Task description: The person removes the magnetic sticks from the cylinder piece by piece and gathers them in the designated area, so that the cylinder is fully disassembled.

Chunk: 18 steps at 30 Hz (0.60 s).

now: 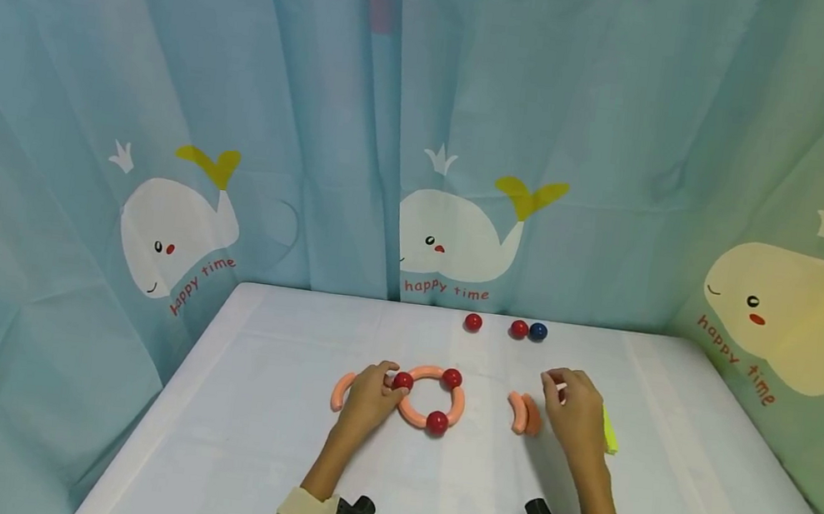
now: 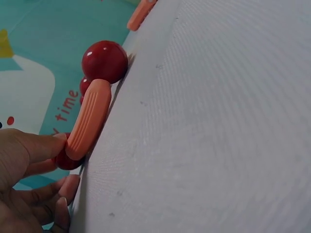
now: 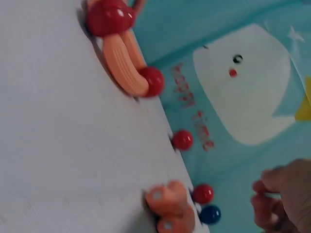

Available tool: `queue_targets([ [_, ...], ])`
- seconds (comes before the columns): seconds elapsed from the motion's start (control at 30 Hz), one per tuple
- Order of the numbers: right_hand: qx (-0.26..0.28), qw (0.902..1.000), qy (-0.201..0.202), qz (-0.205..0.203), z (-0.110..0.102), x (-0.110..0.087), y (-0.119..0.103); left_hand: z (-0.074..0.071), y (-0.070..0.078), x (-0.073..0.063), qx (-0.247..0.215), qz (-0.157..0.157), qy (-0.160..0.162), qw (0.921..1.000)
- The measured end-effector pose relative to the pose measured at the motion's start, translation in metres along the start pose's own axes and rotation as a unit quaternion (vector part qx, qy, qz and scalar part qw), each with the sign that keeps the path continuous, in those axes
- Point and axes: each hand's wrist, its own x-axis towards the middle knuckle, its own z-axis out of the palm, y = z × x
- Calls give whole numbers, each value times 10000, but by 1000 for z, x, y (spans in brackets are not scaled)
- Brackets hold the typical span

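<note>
A ring of curved orange pieces (image 1: 457, 406) joined by three red balls (image 1: 436, 423) lies on the white table. My left hand (image 1: 370, 397) is at the ring's left side, its thumb and fingers pinching the red ball (image 1: 402, 381) there; in the left wrist view the grooved orange piece (image 2: 90, 119) runs from that ball to another red ball (image 2: 104, 62). My right hand (image 1: 575, 412) hovers over the table with loosely bent fingers and nothing visible in them. Left of it lie two loose orange pieces (image 1: 519, 413), side by side.
Another curved orange piece (image 1: 341, 392) lies left of my left hand. Near the back edge stand a single red ball (image 1: 474, 323) and a red ball (image 1: 519, 329) beside a blue ball (image 1: 538, 332). A yellow-green strip (image 1: 609, 434) shows behind my right hand. A whale-print curtain (image 1: 336, 115) hangs behind.
</note>
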Motion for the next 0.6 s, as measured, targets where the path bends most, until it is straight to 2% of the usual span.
queue_targets([
  [0.07, 188, 9990, -346, -227, 6, -1, -6, 0, 0, 0, 146, 62, 92, 9998],
  [0.17, 653, 9921, -982, -423, 10, -2, -19, 1, 2, 0, 323, 143, 231, 9991],
  [0.23, 963, 9840, -1349, -652, 14, -3, -29, 0, 4, -1, 403, 305, 293, 9983],
  [0.3, 1374, 9718, -1676, -934, 19, -5, -38, -3, 6, -1, 489, 633, 207, 9966],
  [0.37, 1763, 9556, -1986, -1276, 27, -8, -44, -6, 8, -2, 499, 1007, -76, 9936],
  [0.43, 2157, 9358, -2401, -1415, 34, -13, -51, -9, 9, -1, 441, 1339, -570, 9884],
  [0.53, 2598, 9060, -2970, -1532, 45, -20, -57, -12, 11, -1, 305, 1552, -1334, 9784],
  [0.6, 2695, 8945, -3216, -1544, 50, -24, -60, -12, 10, 0, 359, 1676, -1693, 9705],
])
